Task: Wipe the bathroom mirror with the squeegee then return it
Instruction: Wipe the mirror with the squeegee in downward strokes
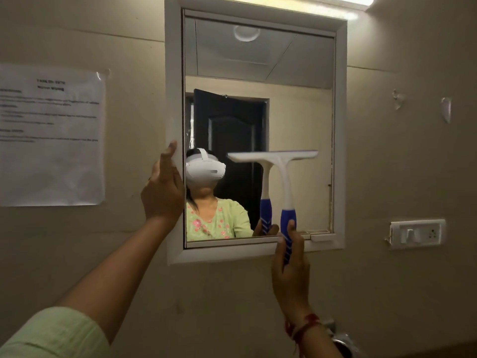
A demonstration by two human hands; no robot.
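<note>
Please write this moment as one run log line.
right hand: holds squeegee on mirror | left hand: on mirror frame

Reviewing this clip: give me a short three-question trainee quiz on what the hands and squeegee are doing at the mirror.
1. True or false: the right hand grips the squeegee by its blue handle.
2. Where is the left hand? A) on the switch plate B) at the left side of the mirror frame C) on the taped paper
3. Fill in: the squeegee blade lies ____ across the mirror.

Key: 1 true; 2 B; 3 horizontal, in the lower half of the glass.
</note>
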